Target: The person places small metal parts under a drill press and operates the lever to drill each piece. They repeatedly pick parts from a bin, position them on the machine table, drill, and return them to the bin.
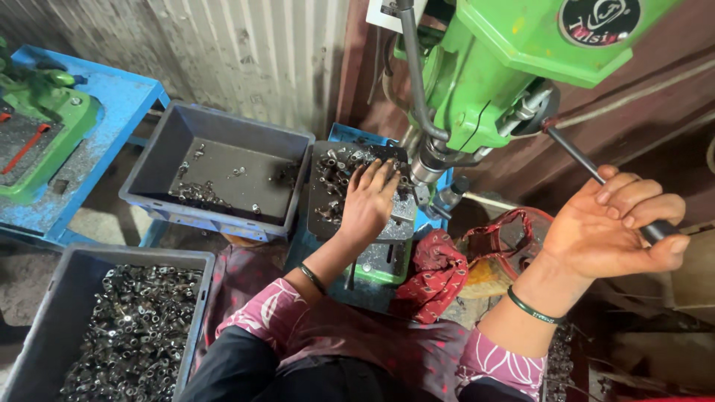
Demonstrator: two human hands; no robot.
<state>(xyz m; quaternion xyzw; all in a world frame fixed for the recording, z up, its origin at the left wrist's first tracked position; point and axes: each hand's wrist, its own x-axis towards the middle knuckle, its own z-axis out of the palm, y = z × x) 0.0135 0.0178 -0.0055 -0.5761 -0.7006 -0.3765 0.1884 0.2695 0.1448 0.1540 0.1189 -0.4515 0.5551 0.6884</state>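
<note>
Drill lever (588, 167) gripped by right hand (611, 227), left hand (367, 202) fingers flat, open, on metal parts (335, 175)

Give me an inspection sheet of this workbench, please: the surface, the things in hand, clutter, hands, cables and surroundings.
Surface: small metal work table under the green drill press, strewn with small metal parts.
Job's things: feed lever, gripped at its dark handle end; spindle above the table.
Clutter: red patterned cloth beside the table.
Hands: left hand rests flat on the parts at the spindle; right hand closed around the lever.
Cables: grey hose running down the press.
Surroundings: nearly empty grey bin; full grey bin; blue stand with another green machine; corrugated wall.
</note>
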